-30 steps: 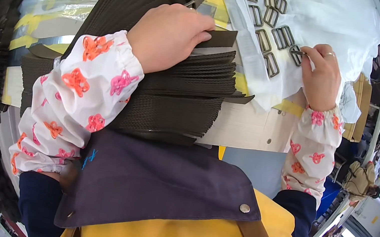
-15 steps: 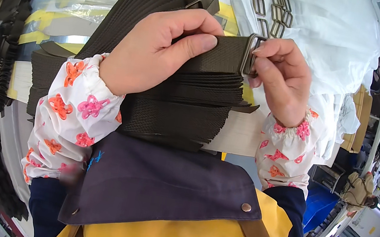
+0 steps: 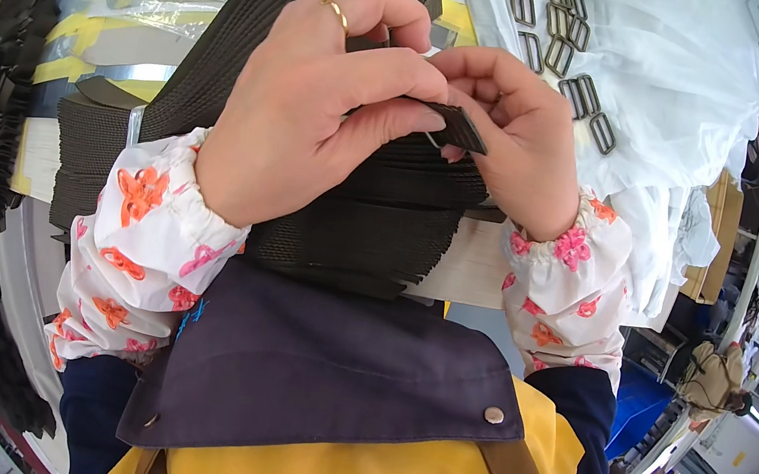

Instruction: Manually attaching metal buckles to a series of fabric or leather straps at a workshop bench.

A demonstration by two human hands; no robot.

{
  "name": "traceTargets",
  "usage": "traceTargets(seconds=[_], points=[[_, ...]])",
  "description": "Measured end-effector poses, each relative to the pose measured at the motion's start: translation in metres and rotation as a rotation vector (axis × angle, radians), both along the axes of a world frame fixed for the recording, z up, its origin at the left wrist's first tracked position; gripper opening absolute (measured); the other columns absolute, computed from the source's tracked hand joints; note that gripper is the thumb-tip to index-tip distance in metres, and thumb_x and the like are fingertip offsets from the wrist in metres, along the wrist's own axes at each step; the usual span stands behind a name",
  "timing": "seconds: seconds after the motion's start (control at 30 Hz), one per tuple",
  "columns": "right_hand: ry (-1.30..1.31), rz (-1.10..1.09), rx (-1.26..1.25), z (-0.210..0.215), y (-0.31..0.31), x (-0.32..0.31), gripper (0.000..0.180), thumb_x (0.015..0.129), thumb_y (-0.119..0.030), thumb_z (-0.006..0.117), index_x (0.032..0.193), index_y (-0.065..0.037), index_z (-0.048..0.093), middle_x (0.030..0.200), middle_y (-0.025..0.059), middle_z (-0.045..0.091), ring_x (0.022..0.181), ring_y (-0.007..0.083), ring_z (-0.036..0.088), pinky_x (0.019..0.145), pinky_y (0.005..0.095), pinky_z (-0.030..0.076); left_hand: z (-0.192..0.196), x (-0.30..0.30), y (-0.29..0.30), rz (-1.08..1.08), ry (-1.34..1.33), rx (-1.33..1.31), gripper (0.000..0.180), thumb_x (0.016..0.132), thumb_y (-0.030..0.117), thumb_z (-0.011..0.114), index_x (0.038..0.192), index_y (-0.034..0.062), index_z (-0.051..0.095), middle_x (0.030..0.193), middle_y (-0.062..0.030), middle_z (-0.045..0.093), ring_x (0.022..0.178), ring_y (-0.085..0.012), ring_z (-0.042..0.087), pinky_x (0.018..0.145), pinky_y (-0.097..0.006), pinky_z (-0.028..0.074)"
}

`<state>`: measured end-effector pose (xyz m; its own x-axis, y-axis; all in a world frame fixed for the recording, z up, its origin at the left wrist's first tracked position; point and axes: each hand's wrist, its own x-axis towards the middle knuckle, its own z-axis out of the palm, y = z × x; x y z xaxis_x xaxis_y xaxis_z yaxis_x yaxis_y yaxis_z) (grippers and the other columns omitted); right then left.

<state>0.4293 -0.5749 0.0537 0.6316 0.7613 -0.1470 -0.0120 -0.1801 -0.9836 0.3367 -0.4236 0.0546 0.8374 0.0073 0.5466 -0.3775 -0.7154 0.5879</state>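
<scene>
Currently, the left hand (image 3: 305,112) pinches 1 dark webbing strap (image 3: 464,130) above the webbing stack (image 3: 355,233) by the bench's (image 3: 469,273) near edge; the right hand (image 3: 532,132) curls at the strap's end, its hold partly hidden. A slackened pinch could let the strap twist or slip.

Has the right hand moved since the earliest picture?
Yes: against the white sheet, the right hand has moved left, toward the dark straps.
</scene>
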Motion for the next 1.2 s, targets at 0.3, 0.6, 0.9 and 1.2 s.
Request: traceTargets(seconds=[0.3,0.6,0.9,1.2], points=[[0.131,0.144,-0.025,-0.026,0.022,0.006,0.013,0.079,-0.009,0.056,0.080,0.003,0.049,0.064,0.0058,0.057,0.056,0.0109,0.060,0.049,0.0211,0.047,-0.011,-0.015,0.016,0.022,0.420,-0.342,0.006,0.084,0.004,0.053,0.081,-0.0011,0.050,0.063,-0.0003,0.048,0.058,-0.0041,0.040,0.052,-0.019,0.035],[0.041,0.086,0.054,-0.022,0.018,-0.010,0.013,0.078,-0.007,0.058,0.084,0.002,0.050,0.068,0.0065,0.057,0.057,0.0104,0.059,0.049,0.0198,0.047,-0.021,-0.012,0.017,0.141,0.493,-0.354,0.008,0.081,0.005,0.057,0.087,0.0015,0.053,0.071,0.0037,0.053,0.058,-0.0026,0.046,0.053,-0.017,0.037],[-0.106,-0.037,0.037,-0.009,-0.006,0.022,0.011,0.076,-0.001,0.058,0.085,0.002,0.054,0.066,0.0019,0.055,0.057,0.0065,0.054,0.050,0.0191,0.045,-0.030,0.018,0.015,-0.043,0.500,-0.350,0.020,0.078,0.021,0.064,0.083,0.0020,0.059,0.056,-0.0023,0.056,0.047,-0.0062,0.050,0.045,-0.020,0.040],[-1.151,-0.118,-0.922,-0.025,-0.113,0.091,0.016,0.075,-0.014,0.057,0.087,-0.004,0.057,0.078,0.0106,0.061,0.073,0.0280,0.059,0.062,0.0353,0.046,-0.034,0.014,0.007,0.070,0.212,-0.160,0.012,0.078,0.009,0.059,0.088,0.0015,0.059,0.072,-0.0067,0.058,0.065,-0.0154,0.058,0.055,-0.025,0.045]])
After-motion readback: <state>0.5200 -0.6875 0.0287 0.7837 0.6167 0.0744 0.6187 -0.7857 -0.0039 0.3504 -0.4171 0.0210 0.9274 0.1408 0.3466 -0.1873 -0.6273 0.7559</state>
